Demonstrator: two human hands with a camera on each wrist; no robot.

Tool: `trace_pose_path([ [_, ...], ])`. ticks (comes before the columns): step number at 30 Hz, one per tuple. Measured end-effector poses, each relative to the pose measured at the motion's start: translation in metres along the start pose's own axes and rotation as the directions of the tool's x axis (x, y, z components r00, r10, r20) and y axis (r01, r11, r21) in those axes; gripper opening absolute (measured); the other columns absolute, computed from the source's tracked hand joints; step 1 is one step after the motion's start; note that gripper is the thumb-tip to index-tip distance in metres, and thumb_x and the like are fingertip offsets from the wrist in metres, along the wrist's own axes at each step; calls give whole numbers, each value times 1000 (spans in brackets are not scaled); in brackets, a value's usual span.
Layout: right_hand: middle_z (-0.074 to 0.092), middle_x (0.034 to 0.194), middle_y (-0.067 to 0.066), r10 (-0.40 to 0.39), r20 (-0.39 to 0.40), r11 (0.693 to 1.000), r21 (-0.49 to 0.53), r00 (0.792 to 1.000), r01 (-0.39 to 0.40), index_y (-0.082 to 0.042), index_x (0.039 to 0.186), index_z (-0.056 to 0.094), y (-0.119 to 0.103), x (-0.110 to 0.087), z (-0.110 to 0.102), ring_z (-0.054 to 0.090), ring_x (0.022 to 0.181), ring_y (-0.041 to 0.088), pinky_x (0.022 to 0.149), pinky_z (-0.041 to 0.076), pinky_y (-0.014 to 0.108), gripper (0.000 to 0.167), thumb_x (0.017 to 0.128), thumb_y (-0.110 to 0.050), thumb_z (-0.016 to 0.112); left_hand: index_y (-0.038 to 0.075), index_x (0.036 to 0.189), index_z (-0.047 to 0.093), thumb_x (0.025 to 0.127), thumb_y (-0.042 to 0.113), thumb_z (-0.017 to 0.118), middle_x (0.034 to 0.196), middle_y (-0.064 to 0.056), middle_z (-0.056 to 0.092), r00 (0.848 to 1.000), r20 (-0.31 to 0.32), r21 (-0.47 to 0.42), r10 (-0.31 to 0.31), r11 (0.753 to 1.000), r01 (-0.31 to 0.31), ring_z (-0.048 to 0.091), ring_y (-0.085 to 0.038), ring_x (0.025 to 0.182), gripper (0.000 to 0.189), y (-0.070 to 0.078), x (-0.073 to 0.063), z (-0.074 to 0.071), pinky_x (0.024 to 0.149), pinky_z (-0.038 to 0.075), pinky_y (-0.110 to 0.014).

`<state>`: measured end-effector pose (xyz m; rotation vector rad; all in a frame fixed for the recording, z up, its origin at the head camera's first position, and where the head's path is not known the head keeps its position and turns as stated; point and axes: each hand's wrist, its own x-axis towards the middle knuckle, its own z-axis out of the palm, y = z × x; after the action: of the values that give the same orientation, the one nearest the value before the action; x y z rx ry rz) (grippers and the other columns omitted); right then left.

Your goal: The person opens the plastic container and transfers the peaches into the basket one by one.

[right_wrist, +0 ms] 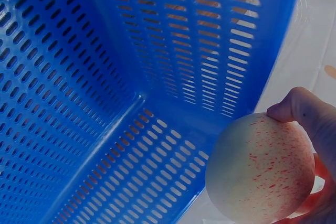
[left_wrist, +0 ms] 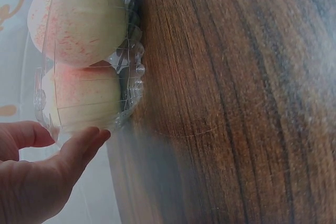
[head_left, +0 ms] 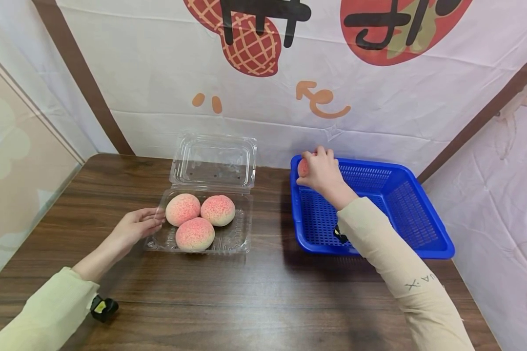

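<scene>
My right hand (head_left: 324,171) grips a pink-speckled, cream-coloured peach (right_wrist: 262,169) over the back left corner of a blue plastic basket (head_left: 426,204). The thumb lies across one side of the fruit and the fingers curl round the other in the right wrist view. At the left, a clear hinged plastic box (head_left: 239,239) lies with its lid raised. Inside it sit three more peaches: one at back left (head_left: 182,210), one at back right (head_left: 218,210), one in front (head_left: 195,234). My left hand (head_left: 136,226) holds the box's left edge between thumb and fingers.
Both containers stand on a dark wood-grain table (head_left: 228,302), with bare tabletop between them. A white printed cloth (head_left: 158,87) hangs directly behind, and more cloth (head_left: 500,204) borders the right side. The basket has slotted walls and a raised rim.
</scene>
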<state>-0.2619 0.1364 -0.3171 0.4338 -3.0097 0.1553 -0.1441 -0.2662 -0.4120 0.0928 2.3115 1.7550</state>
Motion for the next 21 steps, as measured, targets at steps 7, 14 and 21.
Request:
trace_pose_path([
  [7,44,118,22,10,14,1000,-6,1000,-10,-7,125,51,5,2,3,38,106,40,83,43,55,66,71,-37,75,-27,128,20,96,0,35,130,-43,30,1000,4,-3,-1,1000,1,50,8,94,45,1,0,0,84,49,-16],
  [14,45,118,23,28,35,999,-17,999,-28,-7,126,51,10,3,6,38,106,41,82,44,56,68,71,-38,76,-27,128,20,96,1,35,130,-43,29,1000,5,-11,3,1000,-3,50,8,94,45,0,0,-1,83,48,-14],
  [21,43,121,25,40,66,999,-8,997,-40,-6,126,51,15,3,8,38,108,43,83,44,58,68,70,-36,76,-27,128,20,96,0,36,130,-44,29,1000,6,-18,3,1000,-3,50,8,94,45,-1,0,-1,84,48,-16],
])
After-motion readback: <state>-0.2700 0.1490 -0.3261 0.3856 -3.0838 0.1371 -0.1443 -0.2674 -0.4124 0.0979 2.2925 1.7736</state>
